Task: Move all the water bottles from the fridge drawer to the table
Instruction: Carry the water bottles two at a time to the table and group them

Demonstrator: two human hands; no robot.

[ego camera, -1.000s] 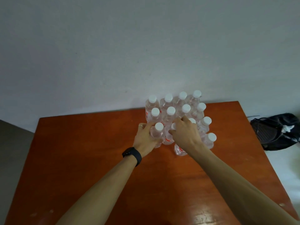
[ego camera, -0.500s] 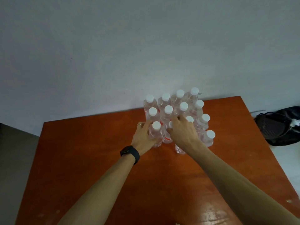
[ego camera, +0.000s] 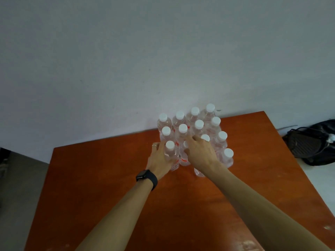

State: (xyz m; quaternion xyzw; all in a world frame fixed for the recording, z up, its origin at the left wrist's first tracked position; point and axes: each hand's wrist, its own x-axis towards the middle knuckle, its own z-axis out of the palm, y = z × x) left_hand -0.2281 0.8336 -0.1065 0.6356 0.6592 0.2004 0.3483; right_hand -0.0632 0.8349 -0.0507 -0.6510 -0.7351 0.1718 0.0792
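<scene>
Placing step, by the look of it: setting down and squaring up at the table point(ego camera: 108, 178) end of the trip.

Grips the front-left water bottle point(ego camera: 171, 156) with the left hand point(ego camera: 158, 161), fingers curled round its left side below the white cap, with a ring point(ego camera: 153, 146) on one finger and a black smartwatch point(ego camera: 146, 178) at the wrist. Reaches the right hand point(ego camera: 201, 153) over the near row, fingers bent down among the caps. Covers the water bottle under the right palm point(ego camera: 199, 173), with only its base visible just below the wrist. Cannot tell whether gripping that one or merely resting on it, with the contact hidden behind the back of the hand.

Upright and packed touching in rows at the far edge of the table, against the pale wall point(ego camera: 126, 69): the cluster of water bottles point(ego camera: 199, 125). No fridge drawer in view, so no telling how many are left there. Off to the right, on the floor, a black bag point(ego camera: 311, 145).

Next, probably: release both hands and lift straight up, clear of the caps, without nudging the neighbours, given tall, close-packed bottles apt to topple in a chain. Then back to the drawer for any left there.
</scene>
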